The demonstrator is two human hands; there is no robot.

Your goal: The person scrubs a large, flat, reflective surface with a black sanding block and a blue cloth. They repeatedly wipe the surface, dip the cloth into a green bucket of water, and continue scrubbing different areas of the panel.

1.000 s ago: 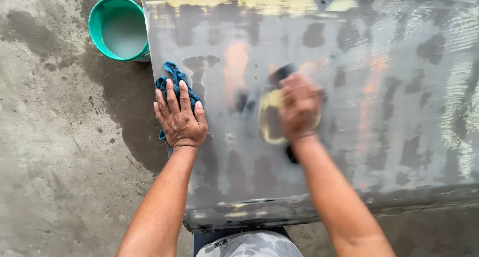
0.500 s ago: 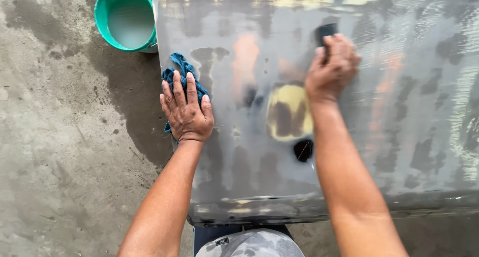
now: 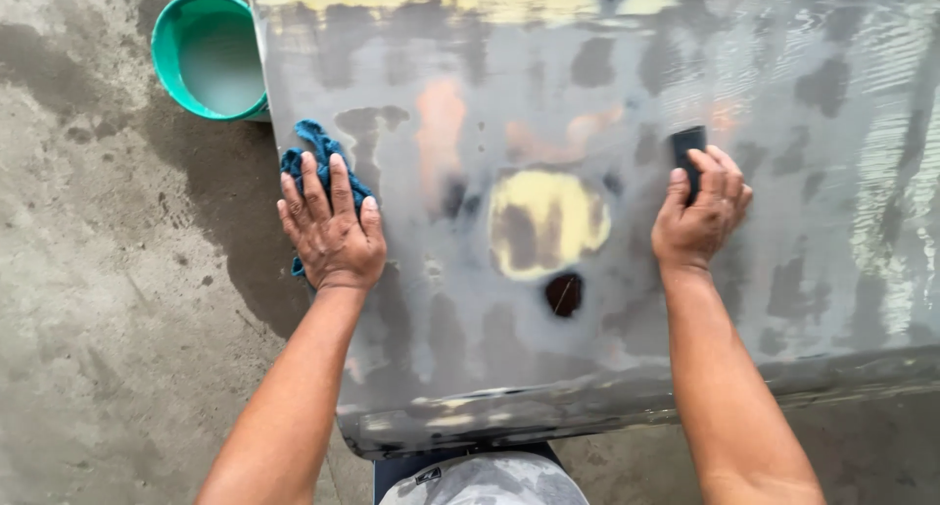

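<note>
Sanding the wet grey car panel [image 3: 783,270]: right hand [image 3: 697,216] is gripping a black sanding block [image 3: 687,144]; left hand [image 3: 331,233] is lying flat, fingers spread, pressing a blue rag [image 3: 311,143] near the panel's left edge.

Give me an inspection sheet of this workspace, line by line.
Surface: grey sanded metal panel, wet-looking, with a yellowish filler patch and a dark spot.
Job's things: black sanding block; blue rag.
Clutter: green bucket beside the panel's far left corner.
Grippers: left hand flat on the rag; right hand pressing the sanding block.
Cables: nothing seen.
Surroundings: stained concrete floor.
</note>
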